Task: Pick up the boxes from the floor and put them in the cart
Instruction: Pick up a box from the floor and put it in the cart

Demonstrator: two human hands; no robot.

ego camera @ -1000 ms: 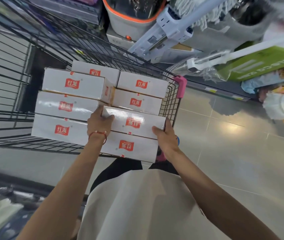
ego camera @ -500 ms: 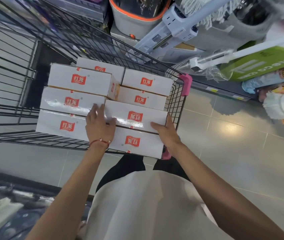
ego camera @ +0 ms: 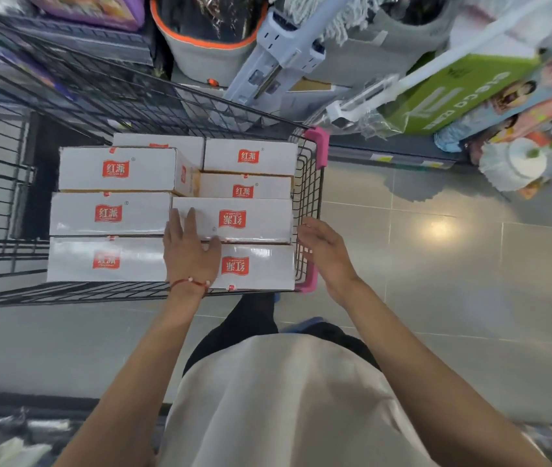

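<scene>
White boxes (ego camera: pixel 112 170) fill the cart (ego camera: pixel 308 210); our left hand (ego camera: pixel 190 251) lies flat on one, our right hand (ego camera: pixel 325 251) open, empty. We see none on the floor (ego camera: pixel 436 298).

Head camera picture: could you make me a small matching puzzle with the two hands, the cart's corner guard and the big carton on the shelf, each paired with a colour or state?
Things:
1. left hand
2. right hand
3. corner guard
4. shelf carton

Descriptions:
A. green
B. fingers flat on the white boxes
C. pink
D. open beside the cart, holding nothing

Pairs: 1-B, 2-D, 3-C, 4-A
</scene>
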